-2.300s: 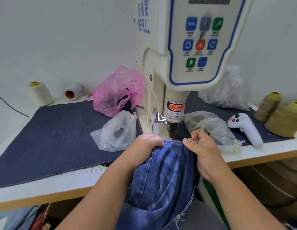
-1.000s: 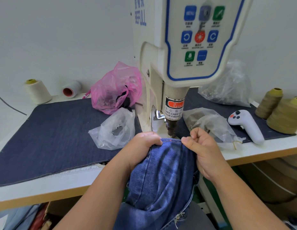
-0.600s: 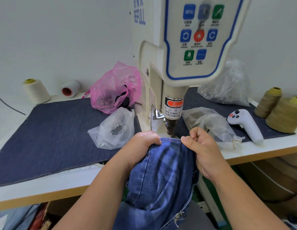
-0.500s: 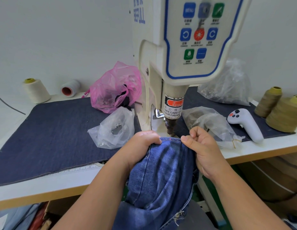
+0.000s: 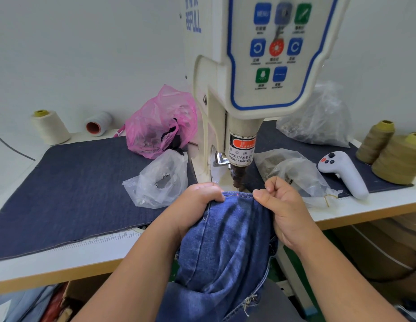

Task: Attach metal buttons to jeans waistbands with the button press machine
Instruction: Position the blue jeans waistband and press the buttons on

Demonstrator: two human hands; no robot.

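Both hands curl tight on the jeans waistband (image 5: 237,195), left hand (image 5: 197,201) and right hand (image 5: 281,205) pinching it taut crosswise between them, its top edge just in front of the button press machine's punch (image 5: 237,176), beyond the fingers.

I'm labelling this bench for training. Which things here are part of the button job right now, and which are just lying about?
In use:
- jeans waistband
- button press machine
- left hand, gripping the waistband
- right hand, pinching it

Lying about:
- pink bag
- clear bag
- white controller
- thread cones
- cream spool
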